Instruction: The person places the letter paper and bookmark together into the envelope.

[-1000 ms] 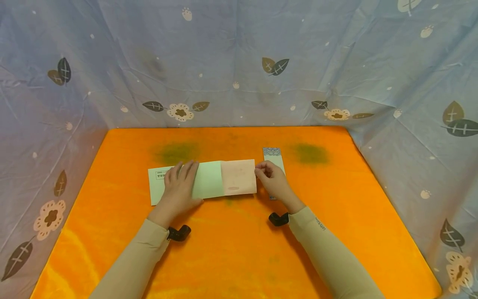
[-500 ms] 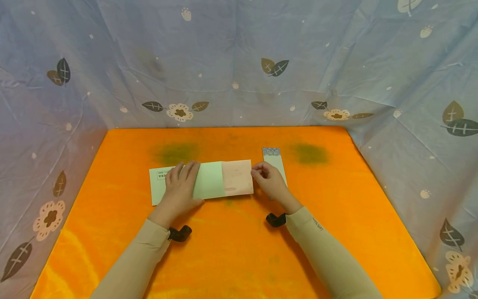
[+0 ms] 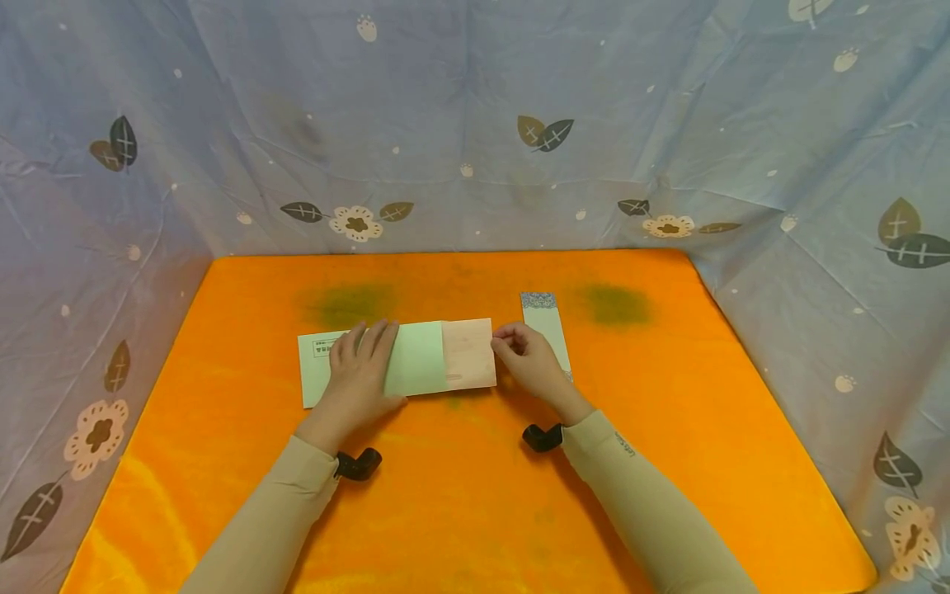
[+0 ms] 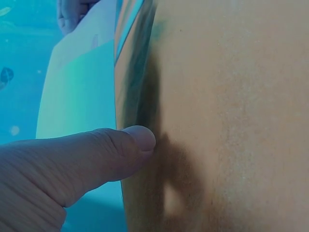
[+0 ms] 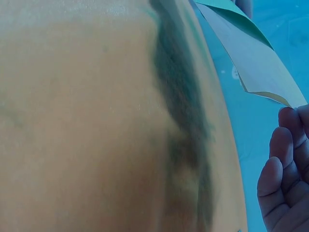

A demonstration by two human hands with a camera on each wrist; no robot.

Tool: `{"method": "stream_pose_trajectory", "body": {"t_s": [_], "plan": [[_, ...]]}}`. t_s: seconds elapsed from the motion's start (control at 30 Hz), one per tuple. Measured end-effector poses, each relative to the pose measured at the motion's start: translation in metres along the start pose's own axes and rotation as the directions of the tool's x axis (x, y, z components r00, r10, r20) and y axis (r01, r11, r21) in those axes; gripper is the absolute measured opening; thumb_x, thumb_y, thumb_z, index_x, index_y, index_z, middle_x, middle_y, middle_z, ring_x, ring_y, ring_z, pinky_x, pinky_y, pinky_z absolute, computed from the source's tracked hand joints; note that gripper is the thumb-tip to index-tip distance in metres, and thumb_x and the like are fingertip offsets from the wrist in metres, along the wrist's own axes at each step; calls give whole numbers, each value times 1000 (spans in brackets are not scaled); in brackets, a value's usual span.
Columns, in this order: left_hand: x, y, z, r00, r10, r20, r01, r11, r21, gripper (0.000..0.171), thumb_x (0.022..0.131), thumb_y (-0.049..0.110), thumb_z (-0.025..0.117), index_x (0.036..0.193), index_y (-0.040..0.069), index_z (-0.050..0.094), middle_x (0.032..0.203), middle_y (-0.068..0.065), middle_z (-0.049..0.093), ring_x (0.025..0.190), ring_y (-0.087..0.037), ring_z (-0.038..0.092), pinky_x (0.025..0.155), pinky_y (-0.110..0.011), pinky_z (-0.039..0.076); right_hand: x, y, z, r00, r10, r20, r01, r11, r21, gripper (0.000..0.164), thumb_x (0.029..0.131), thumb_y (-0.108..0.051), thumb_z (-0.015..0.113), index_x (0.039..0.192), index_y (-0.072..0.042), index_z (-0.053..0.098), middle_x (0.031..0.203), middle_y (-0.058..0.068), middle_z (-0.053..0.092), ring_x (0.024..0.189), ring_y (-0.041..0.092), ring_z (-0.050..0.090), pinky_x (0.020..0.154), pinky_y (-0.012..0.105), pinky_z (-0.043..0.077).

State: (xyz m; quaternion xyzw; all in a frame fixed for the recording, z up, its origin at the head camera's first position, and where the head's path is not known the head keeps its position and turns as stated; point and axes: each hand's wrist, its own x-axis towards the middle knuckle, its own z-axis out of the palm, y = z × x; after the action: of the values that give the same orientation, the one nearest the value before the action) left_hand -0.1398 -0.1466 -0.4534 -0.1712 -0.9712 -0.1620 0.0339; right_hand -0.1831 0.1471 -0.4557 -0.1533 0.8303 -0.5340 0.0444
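Note:
A long pale green paper envelope [image 3: 413, 357] lies across the middle of the table in the head view, with a small printed box near its left end. My left hand [image 3: 358, 363] rests over it with fingers spread. In the left wrist view the thumb [image 4: 137, 138] reaches across its near edge. A pale pink sheet [image 3: 469, 355] sticks out of the envelope's right end. My right hand [image 3: 536, 360] pinches the sheet's right edge between thumb and fingertips. The right wrist view shows the pink sheet [image 5: 263, 72] running under the arched green edge [image 5: 236, 12].
Behind my right hand lies a pale green strip [image 3: 545, 322] with a dark patterned end, partly hidden. An orange cloth [image 3: 460, 495] covers the table, marked by two dark green patches. Patterned curtains [image 3: 475, 124] hang at the back and both sides.
My right hand has moved left with the pink sheet, and less of the sheet shows beyond the green envelope. The left hand has stayed nearly still.

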Motion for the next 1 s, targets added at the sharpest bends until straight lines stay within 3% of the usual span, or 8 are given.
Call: {"method": "stream_pose_trajectory", "body": {"t_s": [0.17, 0.27, 0.5, 1.0], "plan": [[0, 0, 0, 1000, 5, 1, -5, 1000, 2, 118, 66, 37, 90, 154, 8, 17, 154, -18, 19, 141, -43, 7, 109, -61, 5, -7, -27, -2, 1000, -5, 19, 5, 1000, 0, 19, 99, -11, 55, 108, 5, 61, 90, 21, 64, 67, 20, 50, 60, 27, 42], [0, 0, 1, 1000, 13, -5, -13, 1000, 6, 118, 66, 37, 90, 154, 8, 17, 154, -18, 19, 140, -43, 7, 109, -61, 5, -7, -30, -1, 1000, -3, 25, 3, 1000, 5, 19, 99, -11, 56, 108, 5, 61, 89, 21, 63, 67, 20, 49, 60, 28, 42], [1, 1, 2, 1000, 19, -8, -19, 1000, 10, 117, 67, 37, 89, 154, 9, 17, 154, -17, 19, 140, -43, 8, 109, -61, 5, 4, 7, 9, 1000, -10, 0, 10, 1000, 15, 16, 98, -25, 59, 104, -10, 63, 83, 5, 63, 66, 23, 49, 58, 29, 41], [1, 2, 4, 1000, 25, -1, -25, 1000, 2, 117, 68, 37, 89, 155, 10, 16, 154, -17, 19, 141, -44, 8, 109, -61, 5, 3, 2, 18, 1000, -2, 10, 1, 999, 39, 15, 98, -24, 59, 105, -11, 63, 87, 11, 64, 69, 22, 52, 61, 29, 44]]}}
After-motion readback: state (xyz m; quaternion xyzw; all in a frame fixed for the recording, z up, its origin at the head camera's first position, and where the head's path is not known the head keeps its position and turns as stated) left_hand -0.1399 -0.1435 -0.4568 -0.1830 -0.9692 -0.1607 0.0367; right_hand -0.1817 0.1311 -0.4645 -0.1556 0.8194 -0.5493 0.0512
